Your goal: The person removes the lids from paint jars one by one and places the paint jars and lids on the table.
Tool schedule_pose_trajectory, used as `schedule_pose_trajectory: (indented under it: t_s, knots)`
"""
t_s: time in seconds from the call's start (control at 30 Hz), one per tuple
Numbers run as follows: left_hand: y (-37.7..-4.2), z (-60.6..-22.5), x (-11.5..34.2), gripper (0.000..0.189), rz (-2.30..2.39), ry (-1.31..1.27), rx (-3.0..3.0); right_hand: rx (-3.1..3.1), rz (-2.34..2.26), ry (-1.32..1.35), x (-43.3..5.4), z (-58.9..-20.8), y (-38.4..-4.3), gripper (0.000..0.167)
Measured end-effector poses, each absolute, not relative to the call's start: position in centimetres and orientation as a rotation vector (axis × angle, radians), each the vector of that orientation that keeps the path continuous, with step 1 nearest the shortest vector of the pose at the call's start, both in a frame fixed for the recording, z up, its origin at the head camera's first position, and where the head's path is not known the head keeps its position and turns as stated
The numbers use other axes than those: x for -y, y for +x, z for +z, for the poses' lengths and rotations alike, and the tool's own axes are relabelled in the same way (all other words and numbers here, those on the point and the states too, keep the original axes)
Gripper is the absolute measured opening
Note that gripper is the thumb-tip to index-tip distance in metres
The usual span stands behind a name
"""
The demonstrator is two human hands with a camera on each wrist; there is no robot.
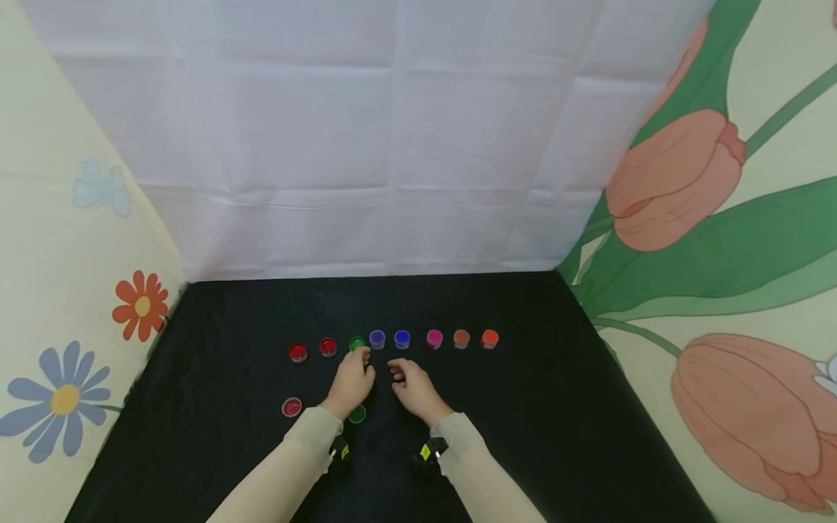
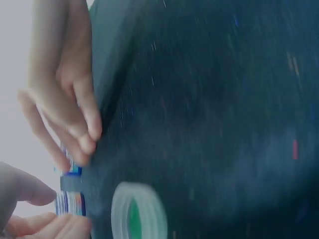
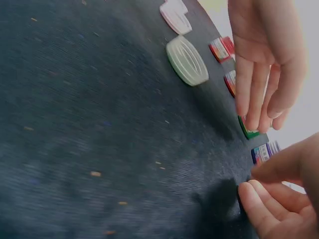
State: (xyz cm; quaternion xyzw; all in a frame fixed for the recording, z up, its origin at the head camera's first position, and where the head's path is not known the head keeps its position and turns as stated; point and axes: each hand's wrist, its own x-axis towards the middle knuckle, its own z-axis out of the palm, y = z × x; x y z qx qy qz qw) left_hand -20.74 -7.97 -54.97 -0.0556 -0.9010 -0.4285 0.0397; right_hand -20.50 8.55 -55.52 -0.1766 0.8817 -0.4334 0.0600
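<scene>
My left hand reaches to the row of small paint jars, its fingertips close to the green jar. In the right wrist view, the left fingers hang loosely beside that green jar. In the left wrist view, a jar with a striped label shows between the left thumb and fingers; whether they touch it is unclear. My right hand hovers below the two blue jars, fingers loosely bent, with nothing seen in them. A round green lid lies by the left wrist.
Two red jars stand left of the green one. Purple-blue, blue, pink, brown-orange and orange jars continue rightward. A red lid lies at left on the black cloth.
</scene>
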Motion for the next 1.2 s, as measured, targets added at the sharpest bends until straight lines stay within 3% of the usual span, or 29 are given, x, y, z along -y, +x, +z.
schedule_pose_trajectory:
  t_s: [0.3,0.6,0.87,1.2]
  knots:
    - [-20.5,-55.0,6.3,0.059,-1.478,-0.157,2.83,-2.604,-1.441,-0.486,-7.4,-55.5,-23.1,0.059]
    - [-21.9,-55.9,6.1,0.072,-1.58,-0.14,2.792,-2.53,-1.455,-0.392,-5.9,-54.9,-24.3,0.07]
    - [-21.9,-55.9,6.3,0.065,-1.601,-0.097,2.77,-2.5,-1.505,-0.373,-5.9,-55.3,-24.2,0.069]
    - [-21.2,-56.2,7.2,0.046,-1.695,-0.052,2.666,-2.528,-1.645,-0.361,-6.8,-56.5,-23.4,0.056]
